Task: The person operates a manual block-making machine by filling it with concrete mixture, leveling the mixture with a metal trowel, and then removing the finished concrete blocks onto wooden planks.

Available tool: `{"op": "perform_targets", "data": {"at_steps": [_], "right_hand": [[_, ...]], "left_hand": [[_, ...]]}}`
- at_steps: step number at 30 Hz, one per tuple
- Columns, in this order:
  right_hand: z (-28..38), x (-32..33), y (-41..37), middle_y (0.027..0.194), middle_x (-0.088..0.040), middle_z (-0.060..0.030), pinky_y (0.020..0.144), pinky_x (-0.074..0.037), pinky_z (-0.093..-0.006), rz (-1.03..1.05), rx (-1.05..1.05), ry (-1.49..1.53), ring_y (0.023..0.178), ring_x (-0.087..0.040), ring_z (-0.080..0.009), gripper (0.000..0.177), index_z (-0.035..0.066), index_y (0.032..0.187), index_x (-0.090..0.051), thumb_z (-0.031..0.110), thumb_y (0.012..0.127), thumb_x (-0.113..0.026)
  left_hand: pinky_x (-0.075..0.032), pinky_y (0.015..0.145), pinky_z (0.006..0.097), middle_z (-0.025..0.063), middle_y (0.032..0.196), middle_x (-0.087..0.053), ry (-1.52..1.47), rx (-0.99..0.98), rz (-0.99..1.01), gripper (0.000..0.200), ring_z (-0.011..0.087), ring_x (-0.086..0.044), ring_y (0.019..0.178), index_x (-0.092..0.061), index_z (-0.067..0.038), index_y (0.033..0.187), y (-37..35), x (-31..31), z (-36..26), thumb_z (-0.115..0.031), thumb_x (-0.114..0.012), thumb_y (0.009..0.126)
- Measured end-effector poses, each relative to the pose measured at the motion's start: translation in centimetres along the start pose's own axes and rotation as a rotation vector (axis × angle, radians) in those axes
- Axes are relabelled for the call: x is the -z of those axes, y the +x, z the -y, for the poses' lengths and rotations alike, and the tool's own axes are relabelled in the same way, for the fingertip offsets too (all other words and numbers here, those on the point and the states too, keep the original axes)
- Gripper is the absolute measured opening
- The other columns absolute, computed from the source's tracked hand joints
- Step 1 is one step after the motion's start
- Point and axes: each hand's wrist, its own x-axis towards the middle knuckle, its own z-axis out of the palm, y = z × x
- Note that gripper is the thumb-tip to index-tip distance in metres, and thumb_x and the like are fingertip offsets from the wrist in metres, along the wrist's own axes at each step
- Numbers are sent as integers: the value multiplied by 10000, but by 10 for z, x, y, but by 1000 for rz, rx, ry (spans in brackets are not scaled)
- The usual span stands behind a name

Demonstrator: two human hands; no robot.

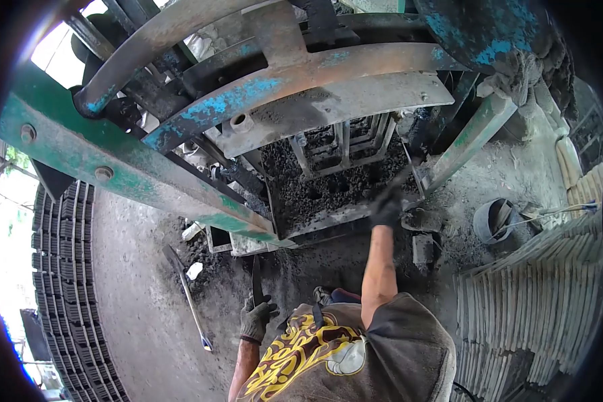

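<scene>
A grey, dusty floor [134,268] spreads under everything. Over its far edge stands a heavy machine frame [134,181], green paint worn on its slanting beams and flakes of blue on its curved bars. A tall stack of thin boards [529,301] rises at the floor's right edge; a long, dark stack of ribbed pieces [63,281] lines the left edge.

Within the frame sits a metal box [335,220] with a pale front rim. Dark, crumbly mix [288,201] covers its inside up to that rim, pitted with several hollows, and a metal grid [346,165] stands in the mix toward the box's back edge. A long-handled tool [191,305] lies on the floor, left of the box's front left corner. A bucket [482,224] rests on the floor, well apart from the box's right edge.

The right grip [386,209], dark and blurred, is at the box's front edge, near the front right corner; whether it pinches anything, I cannot tell. The left grip [256,318], in a grey glove, is closed around the near end of a narrow dark tool [256,278], in front of the box's front left corner. A grey block [423,248] sits below the front right corner, and a white lump [194,271] lies beside the long-handled tool.
</scene>
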Motion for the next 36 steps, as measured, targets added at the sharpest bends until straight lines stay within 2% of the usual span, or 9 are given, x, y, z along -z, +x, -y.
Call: {"op": "perform_targets", "data": {"at_steps": [1,4,8,11,14,17,24,26,36], "right_hand": [[18,8,0,820,-644,-29,703,-502,-365,-98,-153,476,765,-614,-178,358,21,1141,-643,325,953,-614],[85,-35,-12,826,-631,-15,604,-493,-316,-757,-253,-444,697,-597,-150,344,18,1156,-631,293,951,-604],[125,-104,-74,920,-653,-39,625,-504,-287,154,-520,-655,735,-617,-129,300,9,1188,-588,160,929,-598],[122,-140,-107,957,-654,-47,702,-519,-316,227,-809,-580,796,-616,-122,315,9,1186,-587,130,897,-619],[97,-124,-125,940,-660,-37,726,-522,-301,550,-224,-897,835,-612,-111,311,9,1141,-609,171,879,-650],[139,-139,-120,979,-675,-69,777,-531,-309,523,-690,-620,875,-622,-114,353,12,1161,-633,254,905,-646],[195,-110,-95,991,-691,-153,744,-546,-375,765,-210,-1110,831,-675,-271,319,49,1186,-615,237,930,-632],[194,-109,-95,1093,-665,-185,837,-531,-370,878,-216,-1084,949,-660,-315,277,15,1161,-608,188,945,-609],[175,9,-3,1091,-660,-217,848,-521,-457,907,-87,-1519,995,-639,-391,326,91,1189,-623,313,968,-535]], "left_hand": [[-605,696,442,157,1115,-633,110,-34,-37,403,280,-680,844,-514,-15,1237,4,2,2,7,-624,850],[-597,758,368,141,1120,-650,315,-57,-100,407,233,-680,885,-552,15,1231,13,-13,3,14,-637,833],[-529,880,313,168,1234,-637,893,-733,220,524,241,-675,1031,-513,26,1323,37,-63,6,0,-609,808],[-537,851,373,195,1176,-643,1037,-957,303,477,320,-669,1008,-568,-5,1250,38,-138,-18,17,-609,775],[-531,832,406,198,1126,-635,1275,-1015,440,419,388,-641,998,-586,4,1195,49,-171,-30,35,-609,777],[-529,775,442,198,1000,-652,1251,-1206,282,350,383,-636,939,-621,-53,1068,91,-178,-28,4,-589,724],[-561,757,379,115,1070,-690,1042,-346,266,408,243,-698,860,-603,-33,1213,123,-144,0,-8,-634,807],[-567,738,366,75,1054,-688,37,318,441,432,199,-681,848,-575,-52,1255,92,-166,4,-41,-650,831],[-591,711,436,251,1182,-608,-166,183,364,490,320,-685,905,-472,-19,1341,41,-170,34,-117,-610,881]]}}
